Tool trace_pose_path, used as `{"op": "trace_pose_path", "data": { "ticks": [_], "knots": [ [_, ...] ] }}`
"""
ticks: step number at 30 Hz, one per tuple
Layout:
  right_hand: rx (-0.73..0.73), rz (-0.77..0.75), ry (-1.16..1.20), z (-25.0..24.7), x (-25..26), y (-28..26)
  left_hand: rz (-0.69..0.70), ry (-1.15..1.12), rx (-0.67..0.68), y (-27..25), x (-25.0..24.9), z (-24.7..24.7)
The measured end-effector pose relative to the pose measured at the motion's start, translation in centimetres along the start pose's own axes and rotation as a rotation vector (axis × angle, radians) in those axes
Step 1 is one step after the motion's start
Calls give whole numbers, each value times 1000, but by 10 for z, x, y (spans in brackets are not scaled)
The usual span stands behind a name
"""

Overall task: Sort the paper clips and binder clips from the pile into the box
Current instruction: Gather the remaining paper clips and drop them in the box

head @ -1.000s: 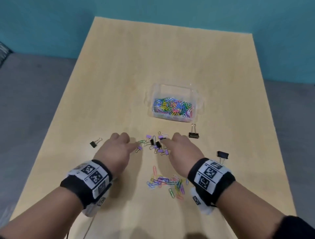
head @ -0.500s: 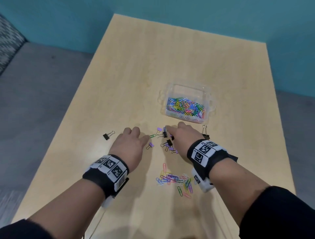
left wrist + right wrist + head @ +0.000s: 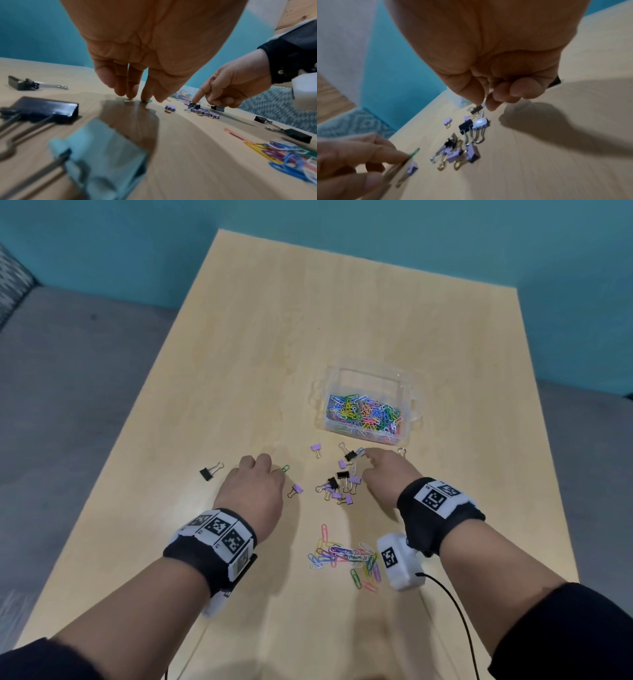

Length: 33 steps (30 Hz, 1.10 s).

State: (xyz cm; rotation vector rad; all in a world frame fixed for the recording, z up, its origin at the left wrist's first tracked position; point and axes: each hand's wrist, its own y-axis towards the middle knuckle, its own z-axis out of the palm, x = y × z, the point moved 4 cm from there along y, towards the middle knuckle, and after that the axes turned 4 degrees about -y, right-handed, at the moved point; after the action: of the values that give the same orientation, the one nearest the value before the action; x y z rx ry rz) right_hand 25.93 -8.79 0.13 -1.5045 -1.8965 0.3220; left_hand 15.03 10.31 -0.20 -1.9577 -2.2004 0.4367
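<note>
A clear plastic box holding several coloured paper clips stands beyond my hands. My left hand pinches a green paper clip against the table between index finger and thumb, shown close in the left wrist view. My right hand is at the far edge of a cluster of purple and black binder clips. There its thumb and index finger pinch a pale blue paper clip just above a black binder clip.
A heap of coloured paper clips lies near my right wrist. A lone black binder clip sits left of my left hand. Single purple binder clips lie at the pile's far side and by my left thumb. The wooden table ends near the teal wall.
My right hand has slid forward from the middle of the binder clips to their far edge. My left hand has closed in on the green paper clip.
</note>
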Motion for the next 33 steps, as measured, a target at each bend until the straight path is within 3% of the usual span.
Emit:
{"op": "trace_pose_path", "data": {
  "ticks": [6, 8, 12, 17, 24, 29, 33],
  "knots": [
    [9, 28, 203, 13, -13, -24, 85, -20, -43, -6, -24, -8],
    [-11, 13, 124, 14, -15, -31, 143, -34, -31, -2, -42, -10],
    [1, -62, -256, 15, -19, -39, 207, -46, -21, 16, -75, -15],
    [28, -82, -298, 21, -25, -42, 266, 12, 31, 37, -101, -13],
    [49, -40, -205, 29, -35, -51, 213, 34, 15, 43, -100, -1],
    [69, -30, -143, 34, -43, -65, 184, -135, -128, 17, -86, -10],
    [106, -115, -121, 47, -48, -99, 12, -229, -129, -18, -47, 2]
  ]
}}
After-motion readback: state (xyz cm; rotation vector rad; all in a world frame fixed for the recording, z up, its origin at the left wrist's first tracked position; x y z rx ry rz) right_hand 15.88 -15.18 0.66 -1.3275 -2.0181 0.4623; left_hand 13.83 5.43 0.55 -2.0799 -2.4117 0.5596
